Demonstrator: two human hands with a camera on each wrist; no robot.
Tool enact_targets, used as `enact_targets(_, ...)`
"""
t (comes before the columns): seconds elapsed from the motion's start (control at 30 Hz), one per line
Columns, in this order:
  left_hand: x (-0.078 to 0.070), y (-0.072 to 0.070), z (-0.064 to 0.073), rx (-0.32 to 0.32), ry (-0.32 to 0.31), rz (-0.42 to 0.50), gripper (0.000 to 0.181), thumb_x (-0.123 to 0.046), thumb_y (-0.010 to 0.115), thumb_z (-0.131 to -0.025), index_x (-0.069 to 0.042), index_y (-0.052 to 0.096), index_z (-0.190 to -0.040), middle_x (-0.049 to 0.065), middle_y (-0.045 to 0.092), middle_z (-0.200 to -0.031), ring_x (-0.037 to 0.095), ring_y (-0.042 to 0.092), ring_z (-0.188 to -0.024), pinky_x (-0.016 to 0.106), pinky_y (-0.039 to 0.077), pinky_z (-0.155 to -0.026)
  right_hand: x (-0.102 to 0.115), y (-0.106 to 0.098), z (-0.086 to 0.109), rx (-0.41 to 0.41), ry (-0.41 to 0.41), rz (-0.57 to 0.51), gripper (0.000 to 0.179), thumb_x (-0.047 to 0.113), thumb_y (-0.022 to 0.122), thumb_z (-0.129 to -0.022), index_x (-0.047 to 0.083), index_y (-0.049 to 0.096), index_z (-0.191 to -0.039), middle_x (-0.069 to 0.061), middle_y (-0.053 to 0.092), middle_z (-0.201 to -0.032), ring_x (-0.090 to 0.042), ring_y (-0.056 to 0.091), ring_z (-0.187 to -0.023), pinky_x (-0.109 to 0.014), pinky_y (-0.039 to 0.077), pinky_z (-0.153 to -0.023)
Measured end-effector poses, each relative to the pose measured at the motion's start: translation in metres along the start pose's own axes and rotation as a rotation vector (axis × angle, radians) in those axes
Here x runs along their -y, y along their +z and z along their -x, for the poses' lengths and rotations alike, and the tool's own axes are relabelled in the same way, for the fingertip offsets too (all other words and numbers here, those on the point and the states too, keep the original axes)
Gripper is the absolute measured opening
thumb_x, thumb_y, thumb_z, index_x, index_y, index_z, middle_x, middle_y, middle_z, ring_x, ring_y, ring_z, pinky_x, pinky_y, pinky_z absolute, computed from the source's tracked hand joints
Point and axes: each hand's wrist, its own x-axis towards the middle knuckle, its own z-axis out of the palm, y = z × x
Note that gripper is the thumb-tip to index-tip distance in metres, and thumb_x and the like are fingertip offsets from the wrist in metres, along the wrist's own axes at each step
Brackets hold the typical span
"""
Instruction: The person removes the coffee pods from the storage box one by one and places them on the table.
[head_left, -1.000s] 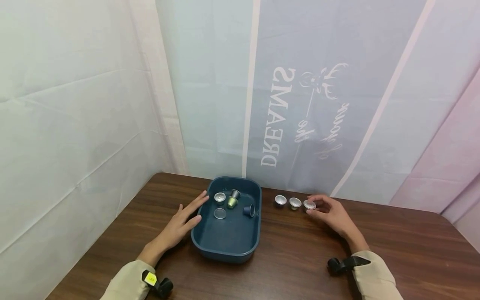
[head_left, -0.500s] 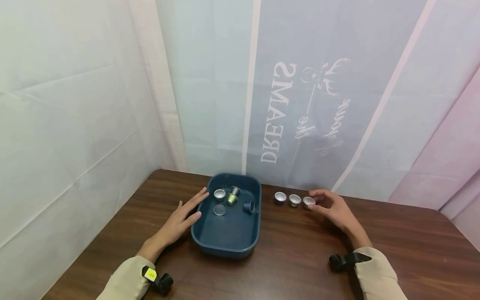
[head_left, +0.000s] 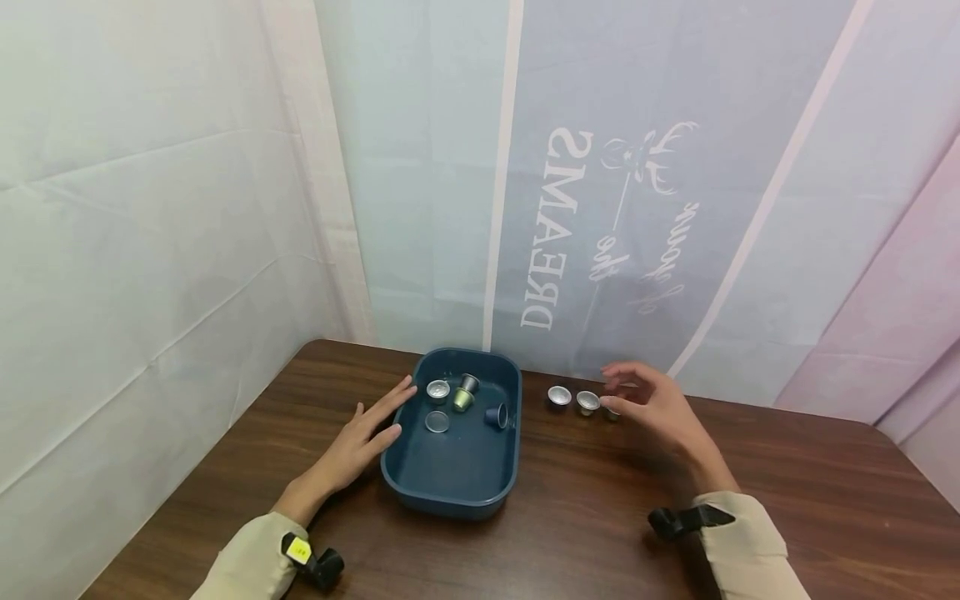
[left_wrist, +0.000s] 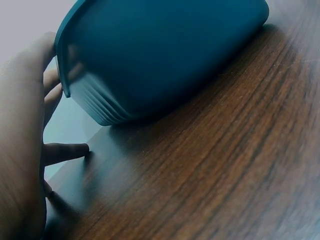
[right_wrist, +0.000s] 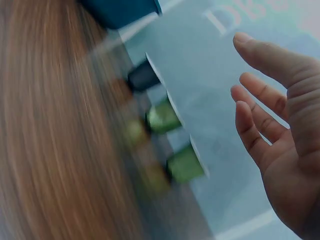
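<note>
My left hand touches the left rim of a dark blue plastic basin, its fingers stretched out. Above the right end of a row of coffee capsules, my right hand hovers with loosely bent fingers and nothing in its grasp. The row has a dark capsule, a green capsule and another green capsule, all standing foil side up. In the head view the fingers partly cover the rightmost one.
Inside the basin lie a foil-topped capsule, a dark grey capsule, a light green capsule, a navy capsule and a round disc-like thing. A printed curtain hangs behind the wooden table.
My right hand has let go of the rightmost capsule, risen and shifted slightly left over it. The capsule stays in the row. My left hand keeps its place at the basin.
</note>
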Motion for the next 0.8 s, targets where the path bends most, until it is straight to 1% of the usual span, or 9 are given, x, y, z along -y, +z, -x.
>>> enact_targets(0.1,0.000,0.000,0.001,0.004,0.002,-0.001,0.053,-0.018,0.045,-0.101,-0.018,0.030,-0.152,0.005,0.018,-0.158,0.031,0.024,-0.141,0.079,-0.001,-0.094,0.011,0.008,-0.007,0.035,-0.047,-0.015,0.034,-0.005,0.074,-0.079,-0.001,0.061,-0.110,-0.016,0.064,-0.103,-0.044,0.059,-0.088,-0.032,0.054,-0.071)
enact_targets(0.17,0.000,0.000,0.001,0.007,0.001,-0.001,0.053,-0.018,0.045,-0.101,-0.018,0.030,-0.152,0.005,0.018,-0.158,0.030,0.024,-0.141,0.079,-0.001,-0.094,0.016,0.013,-0.011,0.056,-0.087,-0.033,0.035,-0.006,0.075,-0.079,0.000,0.061,-0.111,-0.015,0.064,-0.103,-0.044,0.058,-0.088,-0.033,0.053,-0.069)
enact_targets(0.23,0.000,0.000,0.000,0.009,0.002,0.000,0.053,-0.018,0.045,-0.101,-0.018,0.030,-0.152,0.006,0.018,-0.158,0.030,0.024,-0.141,0.079,0.000,-0.094,0.019,0.019,-0.015,0.077,-0.136,-0.048,0.036,-0.007,0.075,-0.078,0.000,0.062,-0.111,-0.015,0.064,-0.104,-0.040,0.058,-0.088,-0.033,0.054,-0.068)
enact_targets(0.37,0.000,0.000,0.000,0.008,0.001,-0.001,0.053,-0.019,0.045,-0.101,-0.018,0.030,-0.152,0.007,0.018,-0.158,0.029,0.024,-0.141,0.079,-0.001,-0.094,0.020,0.032,-0.023,0.122,-0.204,-0.099,0.038,-0.012,0.074,-0.076,-0.002,0.061,-0.110,-0.014,0.062,-0.108,-0.037,0.057,-0.089,-0.034,0.053,-0.069)
enact_targets(0.47,0.000,0.001,-0.001,0.013,0.001,-0.002,0.052,-0.019,0.045,-0.102,-0.016,0.030,-0.152,0.007,0.018,-0.158,0.029,0.024,-0.141,0.079,-0.001,-0.094,0.019,0.044,-0.029,0.160,-0.222,-0.101,0.037,-0.012,0.073,-0.076,-0.001,0.061,-0.110,-0.014,0.061,-0.110,-0.036,0.057,-0.090,-0.034,0.053,-0.072)
enact_targets(0.63,-0.001,0.000,-0.001,0.015,0.001,0.008,0.052,-0.019,0.045,-0.102,-0.016,0.030,-0.152,0.006,0.017,-0.158,0.030,0.024,-0.141,0.078,-0.002,-0.094,0.023,0.069,-0.043,0.242,-0.262,-0.081,0.034,-0.009,0.074,-0.077,-0.005,0.061,-0.108,-0.021,0.060,-0.109,-0.039,0.061,-0.087,-0.040,0.054,-0.070)
enact_targets(0.73,-0.002,0.000,-0.001,0.012,0.000,0.017,0.052,-0.019,0.045,-0.102,-0.017,0.029,-0.152,0.007,0.018,-0.158,0.030,0.023,-0.141,0.078,-0.003,-0.095,0.023,0.085,-0.050,0.293,-0.270,-0.072,0.033,-0.006,0.074,-0.079,0.001,0.062,-0.109,-0.016,0.061,-0.107,-0.038,0.061,-0.083,-0.039,0.054,-0.066)
enact_targets(0.8,-0.002,0.000,0.000,0.009,-0.003,0.019,0.052,-0.019,0.044,-0.102,-0.017,0.029,-0.152,0.007,0.018,-0.158,0.029,0.023,-0.141,0.078,-0.003,-0.095,0.022,0.095,-0.053,0.329,-0.269,-0.053,0.033,0.000,0.075,-0.081,0.008,0.062,-0.111,-0.008,0.061,-0.107,-0.035,0.061,-0.084,-0.036,0.054,-0.065)
